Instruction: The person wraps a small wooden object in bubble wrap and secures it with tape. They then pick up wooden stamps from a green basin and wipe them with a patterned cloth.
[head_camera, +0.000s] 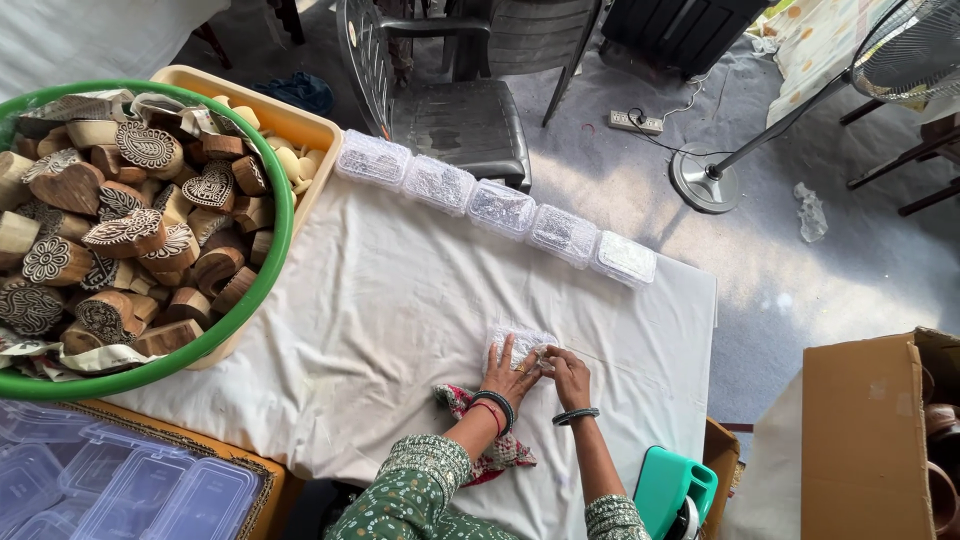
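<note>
Both sleeves lead me to my left hand (508, 374) spread flat on the small clear box (520, 342) mid-tabletop (400, 290) while my right hand (568, 372) pinches its edge; I'd press evenly, keeping the red cloth (480, 430) clear.
</note>
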